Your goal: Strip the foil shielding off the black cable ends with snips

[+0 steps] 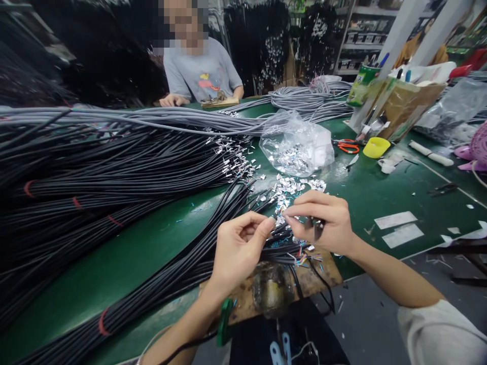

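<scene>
Pinching was pretty much all we could see going on: our left hand (238,248) had thumb and forefinger closed on the end of one thin black cable (276,234), and our right hand (323,223) was closed too, fingertips meeting the left at a small silvery foil scrap (280,220), with what looked like a dark little tool tucked against the palm. That cable end sat just above the worn brown wooden board (323,276) at the near edge of the green surface (152,248), where the long black cable bundle (114,167) fanned out to the left.

What could've gone wrong, in our view: the foil bit was tiny and held only by fingertips, so a small slip would likely have dropped it into the loose pile of shiny foil pieces (292,187) right behind. The bared coloured wire ends (302,258) were crowded under our hands, so grabbing the wrong strand or snagging a neighbour looked easy. The tool in the right palm could've poked a finger too.

Hard to make out: whether the foil was already wrapped on the cable or still loose, and what the tool actually was. The crumpled clear plastic bag (297,144) hid its contents, the bundle ran off the left edge, and the grey cable heap (312,99) blurred out near a seated person in a grey T-shirt (201,76).
</scene>
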Tool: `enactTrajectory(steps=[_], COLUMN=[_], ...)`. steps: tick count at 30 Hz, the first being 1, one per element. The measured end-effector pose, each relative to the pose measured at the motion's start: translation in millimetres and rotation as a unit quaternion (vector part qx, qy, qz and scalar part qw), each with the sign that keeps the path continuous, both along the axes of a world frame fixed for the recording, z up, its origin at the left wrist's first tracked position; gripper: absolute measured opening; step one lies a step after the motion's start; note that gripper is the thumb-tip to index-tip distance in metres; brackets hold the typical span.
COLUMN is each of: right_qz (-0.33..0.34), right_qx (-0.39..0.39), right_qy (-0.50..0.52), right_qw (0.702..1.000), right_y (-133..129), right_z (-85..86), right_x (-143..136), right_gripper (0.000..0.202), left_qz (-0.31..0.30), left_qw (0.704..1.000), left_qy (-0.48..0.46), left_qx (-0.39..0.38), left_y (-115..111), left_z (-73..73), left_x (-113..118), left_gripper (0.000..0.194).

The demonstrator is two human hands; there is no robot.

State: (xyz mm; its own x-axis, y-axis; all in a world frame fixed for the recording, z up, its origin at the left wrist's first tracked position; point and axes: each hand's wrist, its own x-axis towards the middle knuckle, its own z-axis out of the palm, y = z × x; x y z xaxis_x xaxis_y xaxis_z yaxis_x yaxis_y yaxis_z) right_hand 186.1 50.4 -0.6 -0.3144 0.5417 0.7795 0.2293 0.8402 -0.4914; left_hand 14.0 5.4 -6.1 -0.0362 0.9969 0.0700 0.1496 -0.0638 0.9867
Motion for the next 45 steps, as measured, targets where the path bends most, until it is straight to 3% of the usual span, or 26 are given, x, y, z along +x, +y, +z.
enactTrajectory(steps=[4,7,10,12,15,18,20,23,25,28,45], right_qz=[-0.023,0.001,-0.023,-0.04,-0.04,-0.026,-0.041,-0.081,-0.077,-0.047,-0.032], right_qx=[-0.152,-0.19,-0.116,-0.011,0.137,0.174,0.122,-0.018,-0.096,-0.153,-0.163], right_qy=[-0.013,-0.033,-0.027,-0.03,-0.05,-0.059,-0.038,0.005,0.008,0.004,0.024], right_qw=[0.988,0.981,0.993,0.999,0.989,0.983,0.991,0.997,0.992,0.987,0.986], right_y=[2,2,0,-1,-2,-4,-5,-7,-7,-7,-8], right_z=[9.7,10.6,3.1,-4.2,-12.4,-13.5,-10.4,-3.0,1.7,5.6,4.5], right_x=[0,-1,-3,-3,-1,0,-1,-5,-7,-9,-11], right_gripper=[0.009,0.014,0.011,0.006,0.014,0.017,0.014,0.01,0.008,0.009,0.011], left_qz=[-0.003,-0.004,0.0,0.002,0.005,0.016,0.026,0.035,0.037,0.038,0.033], left_qw=[1.0,1.0,1.0,1.0,1.0,1.0,0.999,0.999,0.999,0.999,0.998], left_qy=[0.008,0.013,0.019,0.02,0.012,-0.009,-0.022,-0.031,-0.029,-0.017,0.024], left_qx=[0.003,0.006,0.006,0.004,0.001,0.006,0.01,0.012,0.011,0.015,0.044], left_y=[0,0,-1,-2,-2,-1,-1,0,0,-1,-5], left_z=[0.5,0.0,-1.5,-2.6,-2.8,-1.4,0.2,2.5,3.7,4.5,3.2], left_x=[0,1,2,2,2,1,0,0,0,1,4], left_gripper=[0.024,0.024,0.024,0.025,0.025,0.024,0.024,0.023,0.022,0.02,0.02])
